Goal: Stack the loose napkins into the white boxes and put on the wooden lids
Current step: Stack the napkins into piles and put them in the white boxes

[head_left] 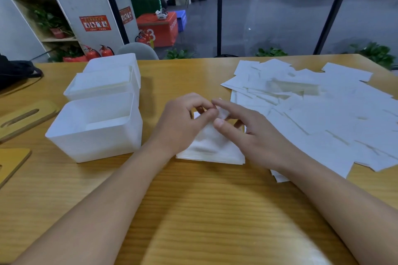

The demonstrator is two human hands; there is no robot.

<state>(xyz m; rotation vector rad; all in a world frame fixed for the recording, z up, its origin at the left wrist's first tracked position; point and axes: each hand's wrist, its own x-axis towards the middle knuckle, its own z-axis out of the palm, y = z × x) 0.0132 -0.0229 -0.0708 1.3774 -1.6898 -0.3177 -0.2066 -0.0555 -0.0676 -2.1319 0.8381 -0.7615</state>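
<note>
Near the middle of the worktop (193, 211), the left hand (183, 122) and right hand (243, 127) meet above a small napkin stack (210, 148), both pinching the raised corner of its top napkin between thumb and fingers. Loose napkins (312, 109) spread across the right side toward the far right corner. Three white boxes (97, 131) stand in a row at the left, lidless, with wooden lids (23, 118) lying flat along the left edge.
</note>
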